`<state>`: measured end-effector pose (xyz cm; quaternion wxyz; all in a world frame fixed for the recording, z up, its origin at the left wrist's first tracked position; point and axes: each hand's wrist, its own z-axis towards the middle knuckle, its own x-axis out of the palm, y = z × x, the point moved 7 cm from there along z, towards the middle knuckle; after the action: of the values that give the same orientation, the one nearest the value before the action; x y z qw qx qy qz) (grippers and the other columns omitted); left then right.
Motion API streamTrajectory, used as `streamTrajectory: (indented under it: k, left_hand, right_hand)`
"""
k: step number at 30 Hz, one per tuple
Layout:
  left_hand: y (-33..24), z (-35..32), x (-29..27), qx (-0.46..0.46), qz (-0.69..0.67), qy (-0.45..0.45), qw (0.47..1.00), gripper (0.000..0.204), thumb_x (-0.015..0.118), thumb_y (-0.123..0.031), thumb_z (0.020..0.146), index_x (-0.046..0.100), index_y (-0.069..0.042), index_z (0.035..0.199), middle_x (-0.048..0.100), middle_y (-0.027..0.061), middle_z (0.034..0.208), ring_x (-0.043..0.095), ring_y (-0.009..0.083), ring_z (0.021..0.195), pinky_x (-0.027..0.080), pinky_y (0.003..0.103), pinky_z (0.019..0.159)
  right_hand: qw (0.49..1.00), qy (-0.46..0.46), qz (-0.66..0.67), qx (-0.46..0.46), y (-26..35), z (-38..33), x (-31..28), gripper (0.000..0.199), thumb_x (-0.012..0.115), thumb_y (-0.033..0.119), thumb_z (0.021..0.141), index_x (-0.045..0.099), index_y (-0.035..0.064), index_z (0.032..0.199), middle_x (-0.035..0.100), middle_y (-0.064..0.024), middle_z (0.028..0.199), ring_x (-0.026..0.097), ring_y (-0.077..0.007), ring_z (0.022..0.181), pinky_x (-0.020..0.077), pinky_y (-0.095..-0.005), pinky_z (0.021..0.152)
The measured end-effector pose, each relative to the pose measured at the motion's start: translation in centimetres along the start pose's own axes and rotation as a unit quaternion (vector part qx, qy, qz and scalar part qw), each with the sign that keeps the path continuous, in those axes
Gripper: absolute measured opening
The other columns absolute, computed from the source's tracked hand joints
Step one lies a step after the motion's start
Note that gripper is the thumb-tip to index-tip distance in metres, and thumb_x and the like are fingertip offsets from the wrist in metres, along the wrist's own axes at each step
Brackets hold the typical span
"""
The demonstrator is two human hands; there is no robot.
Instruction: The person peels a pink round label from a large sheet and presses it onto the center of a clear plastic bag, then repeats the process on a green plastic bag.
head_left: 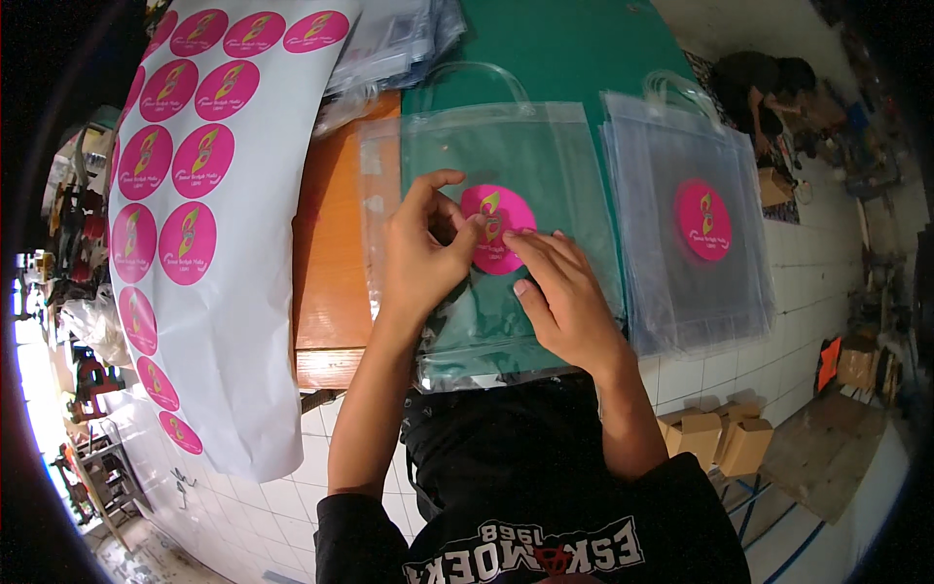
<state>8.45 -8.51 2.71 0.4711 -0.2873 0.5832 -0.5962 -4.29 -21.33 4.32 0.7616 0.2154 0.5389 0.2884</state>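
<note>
A round pink sticker [514, 206] with a yellow-green figure is on the front of a clear plastic bag [545, 326] in front of me. My left hand [428, 238] is at the sticker's left edge, its thumb and a curled finger closed together there and the index finger arched above. On the sticker's lower right rest the outstretched fingers of my right hand [569, 292], its thumb apart over the bag. The bag's clear handle [477, 70] loops at its far end. Whether the whole sticker lies flat under my fingers is hidden.
A white sheet of similar stickers [229, 360] hangs over the table's left side. More clear bags [399, 44] lie at the back. To the right is a stack of bags [652, 292], its top one stickered. The green table surface [584, 49] adjoins orange wood [326, 224]. Another person [764, 83] crouches far right.
</note>
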Motion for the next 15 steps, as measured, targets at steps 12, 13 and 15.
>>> streamTrajectory:
  k: [12, 13, 15]
  left_hand:
    - [0.33, -0.23, -0.19, 0.023, -0.024, 0.009, 0.999, 0.051, 0.065, 0.005, 0.087, 0.056, -0.001, 0.136, 0.058, 0.0019, 0.082, 0.057, 0.01, 0.076, 0.046, 0.024, 0.071]
    - [0.29, -0.27, -0.26, 0.026, -0.017, 0.005, 1.0, 0.051, 0.064, 0.006, 0.087, 0.056, -0.001, 0.137, 0.058, 0.0017, 0.081, 0.057, 0.0098, 0.075, 0.046, 0.024, 0.07]
    - [0.45, -0.25, -0.39, 0.058, -0.02, -0.018, 0.998, 0.049, 0.064, 0.004, 0.083, 0.059, -0.001, 0.132, 0.059, 0.0029, 0.076, 0.057, 0.0095, 0.068, 0.045, 0.024, 0.063]
  right_hand:
    - [0.997, -0.015, -0.08, -0.009, 0.25, 0.89, 0.42, 0.031, 0.067, 0.011, 0.091, 0.071, 0.0024, 0.12, 0.058, -0.0185, 0.135, 0.053, -0.0385, 0.125, 0.0417, -0.0523, 0.107]
    - [0.997, -0.015, -0.08, -0.009, 0.29, 0.94, 0.51, 0.031, 0.067, 0.011, 0.091, 0.071, 0.0024, 0.12, 0.058, -0.0185, 0.135, 0.053, -0.0385, 0.125, 0.0417, -0.0523, 0.107]
    - [0.996, -0.019, -0.089, 0.0, 0.35, 1.18, 0.69, 0.031, 0.067, 0.012, 0.091, 0.071, 0.002, 0.12, 0.058, -0.0189, 0.136, 0.052, -0.0393, 0.125, 0.0414, -0.0532, 0.107]
